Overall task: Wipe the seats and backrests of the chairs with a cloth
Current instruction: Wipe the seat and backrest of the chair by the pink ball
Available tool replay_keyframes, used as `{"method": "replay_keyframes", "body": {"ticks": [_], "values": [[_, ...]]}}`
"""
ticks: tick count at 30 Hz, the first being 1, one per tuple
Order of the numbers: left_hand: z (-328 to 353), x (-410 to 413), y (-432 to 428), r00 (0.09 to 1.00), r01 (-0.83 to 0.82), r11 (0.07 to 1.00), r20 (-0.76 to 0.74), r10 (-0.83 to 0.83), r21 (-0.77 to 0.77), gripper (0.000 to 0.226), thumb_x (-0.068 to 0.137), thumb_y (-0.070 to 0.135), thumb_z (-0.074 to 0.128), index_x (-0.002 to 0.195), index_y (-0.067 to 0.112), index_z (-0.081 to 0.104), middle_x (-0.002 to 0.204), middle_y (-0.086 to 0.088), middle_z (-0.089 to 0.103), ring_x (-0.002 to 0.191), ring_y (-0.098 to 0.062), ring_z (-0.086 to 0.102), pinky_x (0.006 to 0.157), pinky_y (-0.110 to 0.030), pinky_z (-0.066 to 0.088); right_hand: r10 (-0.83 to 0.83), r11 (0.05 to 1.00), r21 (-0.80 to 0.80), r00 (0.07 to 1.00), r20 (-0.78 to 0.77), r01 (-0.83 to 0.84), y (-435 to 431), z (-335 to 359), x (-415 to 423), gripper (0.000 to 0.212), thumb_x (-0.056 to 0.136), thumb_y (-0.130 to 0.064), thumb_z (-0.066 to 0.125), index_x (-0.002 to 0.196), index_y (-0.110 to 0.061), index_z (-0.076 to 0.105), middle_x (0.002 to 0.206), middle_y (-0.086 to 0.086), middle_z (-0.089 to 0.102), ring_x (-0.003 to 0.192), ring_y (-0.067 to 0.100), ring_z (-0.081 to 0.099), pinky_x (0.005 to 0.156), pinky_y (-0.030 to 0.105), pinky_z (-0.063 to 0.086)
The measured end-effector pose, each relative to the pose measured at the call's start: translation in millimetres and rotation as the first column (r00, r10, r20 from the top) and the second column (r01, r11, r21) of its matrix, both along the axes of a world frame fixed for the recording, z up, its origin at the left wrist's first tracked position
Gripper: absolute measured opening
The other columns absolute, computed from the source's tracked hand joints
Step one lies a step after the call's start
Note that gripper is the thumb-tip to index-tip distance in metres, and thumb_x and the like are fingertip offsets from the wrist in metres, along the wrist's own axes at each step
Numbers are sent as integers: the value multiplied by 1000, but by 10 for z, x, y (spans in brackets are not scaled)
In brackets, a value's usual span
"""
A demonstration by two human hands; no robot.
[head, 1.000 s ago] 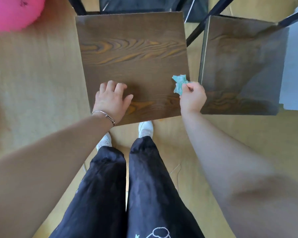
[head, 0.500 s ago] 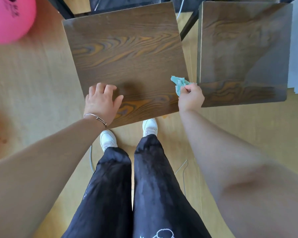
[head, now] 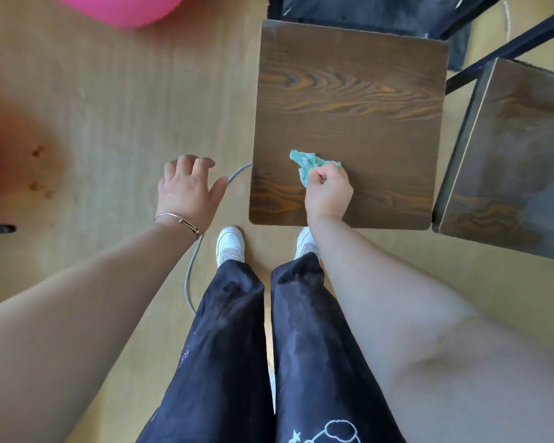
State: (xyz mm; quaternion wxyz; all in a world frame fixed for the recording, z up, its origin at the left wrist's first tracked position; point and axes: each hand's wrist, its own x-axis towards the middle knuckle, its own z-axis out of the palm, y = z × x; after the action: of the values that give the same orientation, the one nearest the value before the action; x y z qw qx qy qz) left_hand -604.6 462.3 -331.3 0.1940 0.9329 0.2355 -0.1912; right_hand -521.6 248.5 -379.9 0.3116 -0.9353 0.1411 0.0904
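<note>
Contact has shifted since half a second ago: the right hand (head: 328,190), which held the crumpled teal cloth (head: 314,164) at the right edge of the dark brown wood-grain square chair seat (head: 349,116), now has it on the seat's near half, toward the left. Its fingers are curled round the cloth, which bunches out beyond the knuckles. The left hand (head: 187,187) has left the seat's near corner and hangs over the pale wooden floor (head: 109,107) just beside it, fingers loosely bent, gripping nothing. A wiping pass over this seat seems to be starting, unbraced. The second dark wooden seat (head: 509,161) to the right awaits its turn.
</note>
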Motion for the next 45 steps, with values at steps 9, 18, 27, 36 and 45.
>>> {"method": "replay_keyframes", "body": {"ticks": [9,18,27,36,45], "values": [[-33,-284,299,997,-82,997,5,82,4,46,95,49,43,129,19,51,131,-9,48,119,-35,38,98,-44,34,50,994,93,996,75,-57,723,-118,-360,13,80,-5,69,70,-7,62,81,6,64,71,25,62,63,36,51],[36,75,103,999,-39,999,21,39,0,47,95,49,44,129,18,50,132,-9,46,121,-35,36,97,-45,34,109,949,296,994,5,-105,767,55,-216,6,80,-8,72,76,-6,69,84,5,65,77,23,62,70,23,44],[38,874,-718,993,114,993,40,-112,-41,46,95,49,45,129,17,50,128,-14,47,118,-37,37,97,-47,35,-391,911,136,920,-13,389,-1372,108,692,5,84,-24,66,79,-25,67,90,-3,67,80,17,68,67,39,60],[37,1394,-1396,942,329,944,78,-327,-19,44,96,49,45,128,20,50,125,-12,47,115,-36,39,97,-47,36,-510,851,86,854,-107,519,-1873,-23,806,15,87,-24,66,75,-33,62,84,-13,66,80,15,69,73,38,60],[6,1373,-1318,943,328,944,67,-326,-24,45,96,49,44,129,20,50,127,-11,47,117,-36,38,98,-47,35,-497,867,-18,867,-5,497,-1576,-36,850,9,94,-18,60,93,-13,67,88,-8,60,80,10,56,69,18,45]]}}
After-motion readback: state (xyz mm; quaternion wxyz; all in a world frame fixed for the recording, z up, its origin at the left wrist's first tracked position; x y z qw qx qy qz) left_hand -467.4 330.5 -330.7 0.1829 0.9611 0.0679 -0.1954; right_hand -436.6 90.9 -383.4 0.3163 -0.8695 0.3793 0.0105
